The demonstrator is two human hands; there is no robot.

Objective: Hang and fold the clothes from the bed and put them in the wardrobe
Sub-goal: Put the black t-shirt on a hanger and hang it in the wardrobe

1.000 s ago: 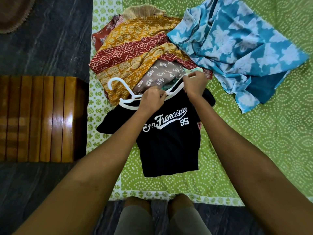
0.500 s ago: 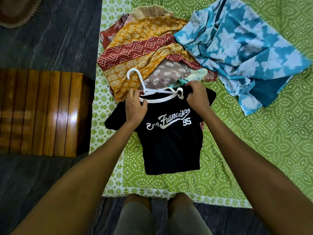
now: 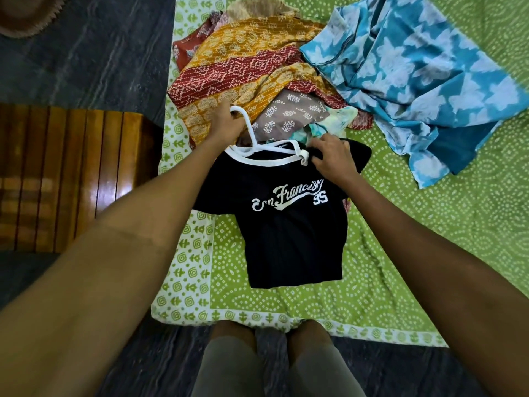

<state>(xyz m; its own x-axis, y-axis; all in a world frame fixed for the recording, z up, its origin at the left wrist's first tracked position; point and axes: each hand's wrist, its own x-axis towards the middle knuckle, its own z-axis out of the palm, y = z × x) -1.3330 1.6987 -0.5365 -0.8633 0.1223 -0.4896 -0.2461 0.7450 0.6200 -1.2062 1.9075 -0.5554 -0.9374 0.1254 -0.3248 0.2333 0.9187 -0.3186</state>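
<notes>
A black T-shirt (image 3: 289, 224) with white "San Francisco 95" lettering lies flat on the green patterned bed sheet (image 3: 429, 239). A white plastic hanger (image 3: 249, 133) sits in its white-trimmed neck opening, hook pointing up and left. My left hand (image 3: 224, 123) grips the hanger's hook. My right hand (image 3: 332, 159) pinches the shirt's right shoulder at the hanger's end. Behind the shirt lies a heap of clothes: a mustard and maroon printed cloth (image 3: 246, 70), a taupe floral piece (image 3: 289, 116) and a blue and white floral garment (image 3: 415, 73).
A polished wooden slatted piece of furniture (image 3: 65, 173) stands left of the bed on the dark stone floor (image 3: 94, 53). A brown rug edge (image 3: 25, 15) shows at the top left. My knees (image 3: 274, 359) are at the bed's near edge.
My left hand moved from the shirt's left shoulder up to the hanger's hook. The hanger now sits straighter in the neck opening. My right hand stayed at the right shoulder.
</notes>
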